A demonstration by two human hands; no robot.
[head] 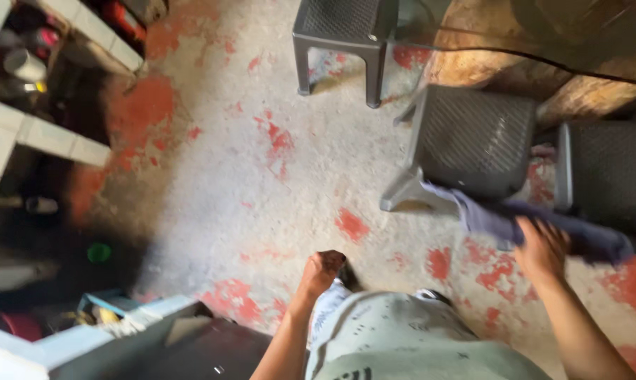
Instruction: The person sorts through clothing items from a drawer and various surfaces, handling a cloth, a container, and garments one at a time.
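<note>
right fingers: curled over a dark blue-grey cloth (536, 229), gripping it near its middle; blurred, so no detail on individual fingers
right hand (541, 248): held out in front of the body at lower right, arm running back to the frame edge
cloth: long and limp, stretched sideways across the hand, one end trailing left toward the leg of a stool, the other end out to the right over the floor
left fingers: closed into a fist, nothing visible inside it
left hand (321, 271): close to the body at centre, above the floor, well apart from the cloth
nearest obstacle: grey plastic stool (473, 141) just beyond the cloth, a second stool (610, 176) right beside it at the right edge
further out: third stool (342, 35) at top centre, well apart from the hands
above the stools: edge of a wooden table (557, 63), upper right
floor (261, 190): worn concrete with patches of red paint
left side: tiled shelving (43, 137) holding pots and small items, too dim to name
lower left: light blue counter corner (85, 338) with clutter on it
</note>
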